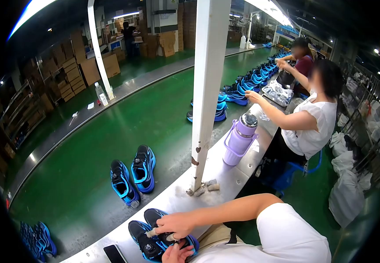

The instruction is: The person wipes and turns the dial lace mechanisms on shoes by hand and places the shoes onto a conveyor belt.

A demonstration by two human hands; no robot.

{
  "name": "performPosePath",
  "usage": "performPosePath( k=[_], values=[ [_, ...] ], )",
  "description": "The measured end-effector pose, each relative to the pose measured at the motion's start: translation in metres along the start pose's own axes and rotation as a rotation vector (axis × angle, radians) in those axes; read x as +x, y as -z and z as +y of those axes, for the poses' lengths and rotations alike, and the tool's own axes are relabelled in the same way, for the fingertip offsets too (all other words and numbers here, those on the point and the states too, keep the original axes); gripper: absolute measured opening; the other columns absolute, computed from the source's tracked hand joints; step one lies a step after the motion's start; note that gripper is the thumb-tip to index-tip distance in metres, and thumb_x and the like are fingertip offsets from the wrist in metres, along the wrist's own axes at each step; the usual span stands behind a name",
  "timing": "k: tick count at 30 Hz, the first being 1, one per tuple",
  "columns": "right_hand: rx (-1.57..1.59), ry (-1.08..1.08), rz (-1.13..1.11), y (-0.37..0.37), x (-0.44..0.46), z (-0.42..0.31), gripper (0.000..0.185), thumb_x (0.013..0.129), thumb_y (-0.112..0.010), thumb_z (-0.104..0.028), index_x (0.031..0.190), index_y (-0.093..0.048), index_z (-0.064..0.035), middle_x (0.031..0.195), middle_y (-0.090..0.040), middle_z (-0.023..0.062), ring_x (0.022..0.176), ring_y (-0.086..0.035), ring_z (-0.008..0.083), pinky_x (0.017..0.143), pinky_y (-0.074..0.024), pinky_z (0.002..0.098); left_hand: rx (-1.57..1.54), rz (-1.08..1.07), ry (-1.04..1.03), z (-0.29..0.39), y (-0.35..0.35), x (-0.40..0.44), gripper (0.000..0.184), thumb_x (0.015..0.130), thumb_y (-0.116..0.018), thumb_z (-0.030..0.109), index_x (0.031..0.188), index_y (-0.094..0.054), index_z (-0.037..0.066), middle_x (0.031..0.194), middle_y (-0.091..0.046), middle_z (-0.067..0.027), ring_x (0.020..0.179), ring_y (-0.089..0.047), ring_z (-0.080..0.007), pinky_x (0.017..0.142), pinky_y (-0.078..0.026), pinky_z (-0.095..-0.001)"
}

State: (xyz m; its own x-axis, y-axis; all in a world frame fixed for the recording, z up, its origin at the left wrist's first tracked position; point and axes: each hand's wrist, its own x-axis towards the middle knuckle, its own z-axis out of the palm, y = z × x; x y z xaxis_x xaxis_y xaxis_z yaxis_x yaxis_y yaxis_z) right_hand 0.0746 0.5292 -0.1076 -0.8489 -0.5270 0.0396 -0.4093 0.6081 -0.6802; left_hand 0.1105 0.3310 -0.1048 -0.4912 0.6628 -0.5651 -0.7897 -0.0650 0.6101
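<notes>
A pair of black and blue shoes (149,248) sits on the metal table edge at the bottom. My right hand (174,224) reaches over the pair, with beige covers on its fingertips. Its bent fingers grip the nearer shoe at its opening. Just below, my left hand (177,254) has curled fingers on the same shoe's collar, close to the right fingertips. Whether a small item is between the hands I cannot tell. Beyond them, another shoe pair (143,168) stands on the green surface. A dark phone (114,254) lies left of the held pair.
A white post (207,87) rises from the metal table (172,199), with small beige pieces (213,186) at its base. Behind it stands a purple bottle (240,142). Two co-workers sit at the right, beside a long row of shoes (251,81). More shoes (39,239) are at lower left.
</notes>
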Motion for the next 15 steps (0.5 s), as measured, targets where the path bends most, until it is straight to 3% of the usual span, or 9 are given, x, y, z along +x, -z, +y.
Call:
performPosePath(
  k=[5,8,11,15],
  values=[
    [0.004,-0.179,-0.248,0.016,0.007,-0.025,0.054,0.083,-0.058,-0.028,0.135,-0.046,-0.0231,0.085,-0.057,0.0152,0.079,-0.059,0.0374,0.067,-0.0463,0.0465,-0.151,-0.007,-0.098,-0.02,0.002,0.016,0.032,0.097,-0.051,0.018,0.121,-0.05,-0.003,0.117,-0.059,-0.0147,0.1,-0.062,-0.0247,0.077,-0.053,-0.0316],
    [-0.045,0.051,0.09,0.005,-0.001,-0.005,0.048,0.084,-0.057,-0.029,0.132,-0.05,-0.024,0.082,-0.057,0.0137,0.076,-0.059,0.036,0.063,-0.0463,0.0465,-0.137,0.045,-0.065,-0.016,-0.003,0.012,0.03,0.097,-0.051,0.018,0.12,-0.052,-0.002,0.117,-0.06,-0.0141,0.1,-0.062,-0.024,0.076,-0.053,-0.0307],
    [-0.124,0.221,0.176,-0.014,0.003,0.009,0.046,0.083,-0.059,-0.033,0.128,-0.055,-0.0236,0.079,-0.058,0.0124,0.074,-0.059,0.0346,0.06,-0.0459,0.0462,-0.115,0.042,-0.053,-0.014,-0.006,0.011,0.03,0.097,-0.052,0.017,0.12,-0.052,-0.002,0.117,-0.06,-0.0135,0.099,-0.062,-0.0239,0.074,-0.053,-0.0298],
    [-0.058,-0.129,-0.089,-0.005,0.003,-0.009,0.045,0.082,-0.06,-0.029,0.126,-0.053,-0.018,0.083,-0.054,0.0115,0.075,-0.057,0.0317,0.062,-0.0456,0.0438,-0.136,0.045,-0.056,-0.018,-0.003,0.018,0.028,0.096,-0.053,0.016,0.119,-0.052,-0.001,0.117,-0.06,-0.0123,0.098,-0.063,-0.0236,0.069,-0.053,-0.0281]
  ],
)
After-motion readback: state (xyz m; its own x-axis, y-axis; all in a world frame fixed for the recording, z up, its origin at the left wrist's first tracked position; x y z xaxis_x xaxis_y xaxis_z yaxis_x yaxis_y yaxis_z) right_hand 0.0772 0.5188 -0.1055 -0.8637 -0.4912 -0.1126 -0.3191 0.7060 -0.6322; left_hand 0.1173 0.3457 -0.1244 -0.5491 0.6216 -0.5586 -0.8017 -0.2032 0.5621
